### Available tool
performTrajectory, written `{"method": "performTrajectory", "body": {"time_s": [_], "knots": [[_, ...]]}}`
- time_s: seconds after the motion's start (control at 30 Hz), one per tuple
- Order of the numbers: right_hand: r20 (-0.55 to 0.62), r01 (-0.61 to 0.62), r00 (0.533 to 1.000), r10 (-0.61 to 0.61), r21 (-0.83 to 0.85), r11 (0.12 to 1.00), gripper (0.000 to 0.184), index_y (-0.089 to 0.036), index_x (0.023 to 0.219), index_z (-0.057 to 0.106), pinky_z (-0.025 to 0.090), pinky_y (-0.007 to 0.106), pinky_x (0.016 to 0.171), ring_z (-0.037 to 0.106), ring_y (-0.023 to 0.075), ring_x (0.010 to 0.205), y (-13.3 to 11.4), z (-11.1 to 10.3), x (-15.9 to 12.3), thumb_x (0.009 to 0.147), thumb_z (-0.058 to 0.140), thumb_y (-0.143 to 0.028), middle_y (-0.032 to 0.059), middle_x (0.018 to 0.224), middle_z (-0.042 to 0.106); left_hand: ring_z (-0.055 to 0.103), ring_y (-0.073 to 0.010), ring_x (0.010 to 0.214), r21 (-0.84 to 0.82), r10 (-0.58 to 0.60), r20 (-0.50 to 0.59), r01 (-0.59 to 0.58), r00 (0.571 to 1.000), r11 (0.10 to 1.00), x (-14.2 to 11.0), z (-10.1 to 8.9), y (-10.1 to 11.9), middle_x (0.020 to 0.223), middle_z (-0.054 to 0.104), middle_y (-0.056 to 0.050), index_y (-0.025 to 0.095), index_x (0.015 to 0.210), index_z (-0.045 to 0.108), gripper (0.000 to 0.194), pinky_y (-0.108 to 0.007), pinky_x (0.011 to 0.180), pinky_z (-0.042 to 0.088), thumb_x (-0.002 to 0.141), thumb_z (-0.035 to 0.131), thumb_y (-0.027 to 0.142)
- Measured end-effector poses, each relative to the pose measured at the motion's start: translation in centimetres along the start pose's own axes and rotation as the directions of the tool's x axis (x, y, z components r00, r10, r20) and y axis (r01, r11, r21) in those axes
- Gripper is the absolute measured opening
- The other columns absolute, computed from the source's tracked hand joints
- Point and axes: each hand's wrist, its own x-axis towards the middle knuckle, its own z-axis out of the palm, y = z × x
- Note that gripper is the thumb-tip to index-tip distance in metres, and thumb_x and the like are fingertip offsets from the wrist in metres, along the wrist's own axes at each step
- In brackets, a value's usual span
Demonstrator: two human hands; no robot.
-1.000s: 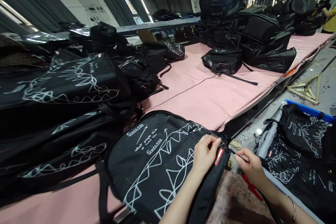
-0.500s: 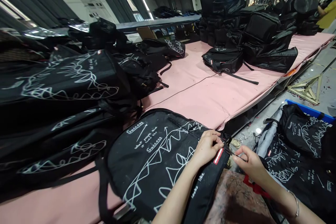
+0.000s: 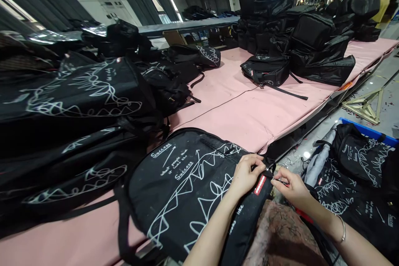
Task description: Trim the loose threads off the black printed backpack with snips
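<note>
A black backpack [image 3: 174, 183] with white scribbled lines and lettering lies flat in front of me, its side edge toward my right. My left hand [image 3: 247, 176] pinches the fabric at that edge, just above a red label [image 3: 259, 185]. Close by on the right, my right hand [image 3: 289, 186] has its fingers closed on a small dark tool [image 3: 282, 182] that looks like thread snips. Fingers cover most of the tool. A black strap end [image 3: 270, 163] sticks up between the two hands.
More printed black backpacks [image 3: 84, 87] are piled at left. Several black bags [image 3: 311, 33] are stacked at the back of the pink-covered table [image 3: 230, 108]. A blue crate [image 3: 370, 134] with backpacks stands on the floor at right. A person in yellow [image 3: 382, 6] is far right.
My right hand has shifted slightly and turned, and its tool shows less. The strap end now rises between the hands. My left hand keeps its place.
</note>
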Motion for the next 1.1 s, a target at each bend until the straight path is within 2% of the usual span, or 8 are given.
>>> {"method": "performTrajectory", "body": {"time_s": [0.13,0.2,0.3,0.43,0.57,0.73,0.97,1.1], "knots": [[0.002,-0.094,0.995,0.100,0.371,0.924,0.027,-0.018,0.077,0.047,0.021,0.019,0.043,0.029,0.0062,0.045,0.8,0.0,-0.9,0.077,0.058,-0.043,-0.0083,0.052,0.036,0.061,-0.0188,0.086,-0.032,-0.014,-0.145,0.009,0.989,0.999,-0.2,-1.0,-0.6,0.088,0.067,-0.006,0.017,0.078,0.064,0.015,-0.037,0.082,0.047,0.080,0.053,0.028],[0.066,-0.167,0.986,0.156,0.544,0.823,0.029,-0.018,0.079,0.049,0.015,0.019,0.040,0.019,0.0054,0.041,0.8,-0.2,-1.8,0.079,0.057,-0.046,-0.0102,0.048,0.026,0.056,-0.0213,0.102,0.086,0.063,-0.200,-0.047,0.978,0.995,-1.1,-2.1,-0.8,0.107,0.061,-0.009,0.018,0.098,0.062,0.021,-0.041,0.091,0.044,0.081,0.051,0.025],[0.260,-0.339,0.941,0.218,0.680,0.651,0.033,-0.016,0.083,0.053,0.012,0.020,0.038,0.015,0.0049,0.040,0.5,-0.5,-3.5,0.081,0.052,-0.049,-0.0098,0.048,0.025,0.039,-0.0224,0.124,0.288,0.221,-0.138,-0.175,0.965,0.942,-3.5,-3.6,-1.1,0.140,0.033,-0.011,0.025,0.127,0.043,0.046,-0.043,0.099,0.038,0.082,0.049,0.018],[0.500,-0.564,0.825,0.263,0.701,0.436,0.038,-0.015,0.078,0.054,0.011,0.019,0.037,0.014,0.0039,0.038,0.4,-0.2,-5.1,0.076,0.058,-0.054,-0.0100,0.045,0.025,0.041,-0.0245,0.122,0.482,0.446,0.016,-0.398,0.895,0.781,-7.2,-4.2,-1.4,0.132,0.045,-0.010,0.024,0.106,0.059,0.026,-0.051,0.101,0.032,0.080,0.057,0.024],[0.628,-0.690,0.724,0.285,0.661,0.295,0.041,-0.016,0.078,0.054,0.011,0.018,0.036,0.014,0.0030,0.035,0.5,0.6,-5.6,0.071,0.063,-0.055,-0.0105,0.043,0.027,0.049,-0.0231,0.114,0.600,0.586,-0.027,-0.456,0.810,0.658,-8.7,-3.2,-0.8,0.115,0.060,-0.009,0.021,0.096,0.062,0.020,-0.054,0.101,0.028,0.077,0.061,0.016],[0.659,-0.742,0.670,0.341,0.605,0.288,0.042,-0.016,0.077,0.052,0.010,0.016,0.036,0.014,0.0016,0.034,-0.4,1.2,-5.5,0.070,0.065,-0.055,-0.0110,0.042,0.029,0.056,-0.0194,0.104,0.610,0.665,-0.106,-0.480,0.739,0.630,-8.5,-1.7,-0.4,0.104,0.067,-0.006,0.019,0.086,0.061,0.012,-0.050,0.100,0.027,0.079,0.056,0.010],[0.680,-0.776,0.630,0.375,0.558,0.293,0.039,-0.015,0.077,0.052,0.008,0.016,0.035,0.014,0.0019,0.035,-1.6,1.8,-5.3,0.071,0.064,-0.052,-0.0111,0.042,0.029,0.058,-0.0189,0.100,0.589,0.680,-0.156,-0.485,0.716,0.646,-8.8,-1.7,-0.8,0.098,0.069,-0.005,0.019,0.088,0.060,0.014,-0.047,0.096,0.029,0.079,0.056,0.009],[0.668,-0.761,0.647,0.368,0.598,0.254,0.038,-0.016,0.074,0.052,0.009,0.016,0.036,0.015,0.0022,0.034,-2.2,2.6,-4.8,0.069,0.065,-0.051,-0.0113,0.041,0.027,0.058,-0.0180,0.099,0.584,0.681,-0.164,-0.487,0.713,0.650,-8.9,-1.7,-0.6,0.097,0.069,-0.004,0.019,0.089,0.060,0.015,-0.045,0.097,0.029,0.080,0.055,0.009]]}}
